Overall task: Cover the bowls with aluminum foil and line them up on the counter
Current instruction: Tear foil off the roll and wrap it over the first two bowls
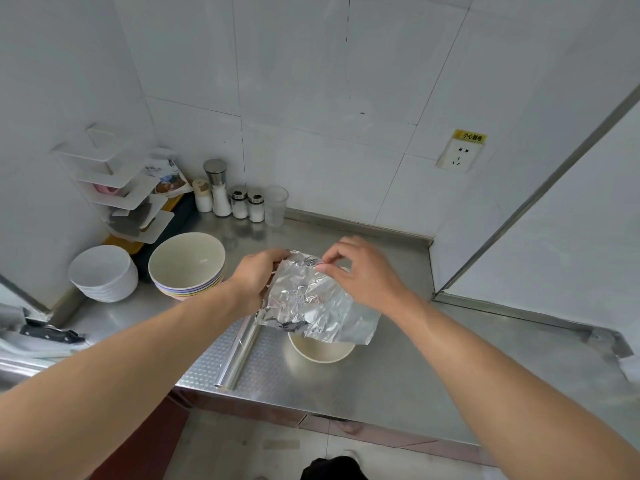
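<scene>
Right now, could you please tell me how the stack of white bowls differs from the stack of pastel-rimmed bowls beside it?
The stack of white bowls is plain white and sits at the far left near the wall; the stack of pastel-rimmed bowls shows coloured rims and a cream inside, and sits closer to the hands. The pastel-rimmed top bowl looks wider. Both stacks stand upright, uncovered, on the steel counter.

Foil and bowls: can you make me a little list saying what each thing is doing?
foil sheet: crinkled, held up over one bowl
left hand: grips the sheet's left edge
right hand: pinches its top edge
bowl: on the counter, uncovered
foil roll: lying left of that bowl
bowl stacks: two, at back left
</scene>
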Available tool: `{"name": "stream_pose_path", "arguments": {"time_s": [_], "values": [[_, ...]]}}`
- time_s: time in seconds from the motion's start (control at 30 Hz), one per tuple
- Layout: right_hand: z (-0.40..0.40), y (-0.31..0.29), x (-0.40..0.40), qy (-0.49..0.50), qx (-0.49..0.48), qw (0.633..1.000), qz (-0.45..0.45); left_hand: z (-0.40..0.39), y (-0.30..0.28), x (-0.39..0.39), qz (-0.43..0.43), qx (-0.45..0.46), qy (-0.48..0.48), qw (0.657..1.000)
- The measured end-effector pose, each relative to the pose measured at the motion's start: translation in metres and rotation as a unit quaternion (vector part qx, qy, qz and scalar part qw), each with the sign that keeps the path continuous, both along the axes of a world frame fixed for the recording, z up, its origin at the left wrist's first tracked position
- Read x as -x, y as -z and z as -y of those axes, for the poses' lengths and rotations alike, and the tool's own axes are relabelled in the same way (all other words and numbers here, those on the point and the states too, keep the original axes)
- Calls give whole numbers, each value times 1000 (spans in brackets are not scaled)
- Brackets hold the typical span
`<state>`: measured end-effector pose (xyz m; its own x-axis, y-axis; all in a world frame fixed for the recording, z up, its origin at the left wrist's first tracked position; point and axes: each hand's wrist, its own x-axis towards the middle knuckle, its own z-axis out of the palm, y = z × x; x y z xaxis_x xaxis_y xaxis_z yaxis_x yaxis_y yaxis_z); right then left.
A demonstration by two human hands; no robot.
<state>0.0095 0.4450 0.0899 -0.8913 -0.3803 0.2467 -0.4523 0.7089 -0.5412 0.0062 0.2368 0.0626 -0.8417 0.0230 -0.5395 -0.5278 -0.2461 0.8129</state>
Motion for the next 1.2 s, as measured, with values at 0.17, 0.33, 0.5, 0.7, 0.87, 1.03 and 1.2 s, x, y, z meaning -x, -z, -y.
{"name": "stream_pose_path", "arguments": {"time_s": [0.17, 0.33, 0.5, 0.7, 0.87, 1.03, 1.2], "values": [[3, -29, -22, -43, -51, 995, 69, 5, 4, 11, -4, 12, -34, 999], [-3, -24, -37, -97, -188, 968, 132, 6, 12, 23, -19, 39, -39, 998], [0, 3, -58, -150, -261, 941, 152, 10, 34, 34, -23, 48, -49, 997], [12, 40, -67, -134, -217, 873, 416, 14, 70, 44, 16, 31, -81, 996], [-46, 90, -34, 98, -89, 934, 331, 34, 119, 55, 38, 55, -97, 993], [-117, 131, -26, 313, -22, 896, 313, 51, 144, 75, 53, 59, -117, 990], [-141, 161, -42, 299, 69, 859, 410, 63, 141, 68, 11, 206, -110, 972]]}}
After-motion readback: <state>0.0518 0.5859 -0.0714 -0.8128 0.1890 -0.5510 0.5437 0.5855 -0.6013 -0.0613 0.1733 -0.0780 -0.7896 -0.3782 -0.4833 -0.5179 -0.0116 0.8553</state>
